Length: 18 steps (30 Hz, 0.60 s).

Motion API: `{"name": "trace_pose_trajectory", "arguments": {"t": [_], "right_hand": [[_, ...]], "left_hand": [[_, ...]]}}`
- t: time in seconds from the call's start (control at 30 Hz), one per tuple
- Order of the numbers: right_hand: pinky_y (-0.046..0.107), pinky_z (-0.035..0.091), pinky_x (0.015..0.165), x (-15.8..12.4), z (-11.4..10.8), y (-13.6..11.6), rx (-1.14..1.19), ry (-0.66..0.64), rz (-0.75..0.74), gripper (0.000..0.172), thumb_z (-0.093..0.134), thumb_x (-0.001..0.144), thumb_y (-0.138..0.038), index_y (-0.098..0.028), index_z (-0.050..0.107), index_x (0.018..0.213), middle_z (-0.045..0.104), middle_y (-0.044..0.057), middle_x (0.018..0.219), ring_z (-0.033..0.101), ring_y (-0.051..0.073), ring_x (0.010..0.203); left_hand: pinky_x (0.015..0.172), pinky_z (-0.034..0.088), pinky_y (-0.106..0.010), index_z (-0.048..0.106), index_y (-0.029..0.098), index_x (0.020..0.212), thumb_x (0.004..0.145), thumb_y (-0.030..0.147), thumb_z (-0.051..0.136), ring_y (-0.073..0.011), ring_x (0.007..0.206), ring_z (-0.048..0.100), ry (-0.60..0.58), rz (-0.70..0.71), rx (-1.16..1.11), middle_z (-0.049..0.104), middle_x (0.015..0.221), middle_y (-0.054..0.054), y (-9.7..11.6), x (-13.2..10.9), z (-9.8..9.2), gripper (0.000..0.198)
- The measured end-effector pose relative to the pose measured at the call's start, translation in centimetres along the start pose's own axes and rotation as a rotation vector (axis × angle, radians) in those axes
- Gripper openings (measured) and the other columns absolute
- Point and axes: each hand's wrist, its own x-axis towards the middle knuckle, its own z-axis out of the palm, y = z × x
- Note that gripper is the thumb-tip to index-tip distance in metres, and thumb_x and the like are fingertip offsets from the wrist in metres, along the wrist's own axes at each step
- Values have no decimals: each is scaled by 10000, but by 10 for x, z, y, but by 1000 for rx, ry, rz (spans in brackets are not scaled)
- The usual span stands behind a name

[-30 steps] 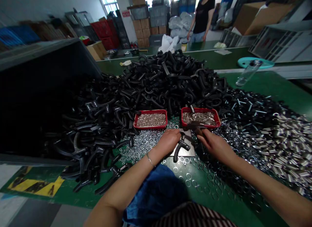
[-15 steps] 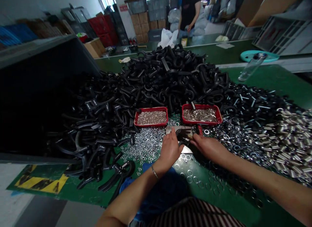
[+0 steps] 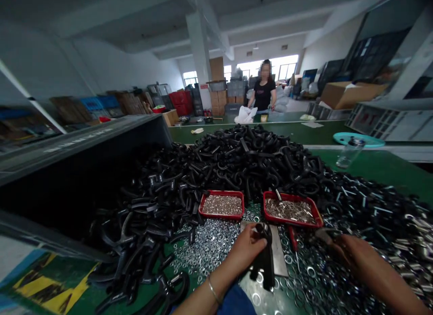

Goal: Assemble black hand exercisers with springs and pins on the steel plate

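Observation:
My left hand (image 3: 248,249) grips a black plastic handle (image 3: 264,270), which hangs upright over a steel plate (image 3: 280,256). My right hand (image 3: 356,256) lies further right, over loose washers (image 3: 311,279), with a small metal tool (image 3: 324,235) showing from its fingers. The tool's exact kind is hard to tell. Between my hands lies a red-handled tool (image 3: 292,239). Just above the plate stand a red tray of small metal rings (image 3: 222,205) and a red tray of metal pins (image 3: 290,210).
A large heap of black plastic handles (image 3: 237,157) spreads behind the trays and spills left of a dark bin wall (image 3: 84,157). Steel sleeves (image 3: 419,233) lie at the right. Beyond stand a glass bottle (image 3: 350,152), a teal round lid (image 3: 358,140) and a standing co-worker (image 3: 264,87).
My head has tilted up, showing more of the room. The black handle has risen upright in my left hand. My right hand has moved right, away from the plate.

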Motion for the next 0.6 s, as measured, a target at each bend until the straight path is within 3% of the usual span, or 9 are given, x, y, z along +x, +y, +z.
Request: {"name": "trace_pose_trajectory", "arguments": {"t": [0.07,0.13,0.2,0.3,0.43,0.6], "right_hand": [[485,499,844,6,3,-9,-40,45,-123,313,454,895,-516,-273,648,927,708,182,990,675,335,890],[473,495,878,9,13,-35,-7,-81,-121,336,380,953,-458,-245,640,974,710,164,1022,681,316,934],[448,525,777,9,29,-66,-5,-261,-40,356,334,976,-411,-218,624,907,727,145,936,704,308,852],[438,529,697,11,53,-100,-110,-273,78,324,380,959,-414,-189,613,934,738,164,958,715,346,869],[394,520,692,21,61,-105,-102,-254,141,309,400,949,-396,-187,626,922,751,150,924,725,330,867],[350,520,704,22,43,-91,143,-337,94,270,416,905,-376,-200,602,822,745,109,839,721,275,809]], "left_hand": [[1070,387,-404,577,226,1261,737,266,670,-270,1215,516,54,16,114,586,1280,-81,-4,0,-3,534],[1112,320,-409,646,229,1150,719,252,666,-277,1240,470,64,30,235,577,1260,-71,-8,-2,-5,432],[1101,309,-407,674,231,1091,747,285,639,-277,1199,480,42,43,309,594,1195,-67,-11,-5,-5,350],[1074,309,-400,673,243,1121,761,320,624,-285,1187,473,-6,68,360,604,1188,-62,-12,-6,-6,372],[1065,303,-384,673,261,1120,758,309,617,-271,1181,470,-62,101,349,608,1185,-37,-11,-1,-10,369],[1063,306,-383,668,252,1111,758,286,609,-273,1173,466,-64,123,326,602,1181,-47,-11,-3,-11,360]]}}
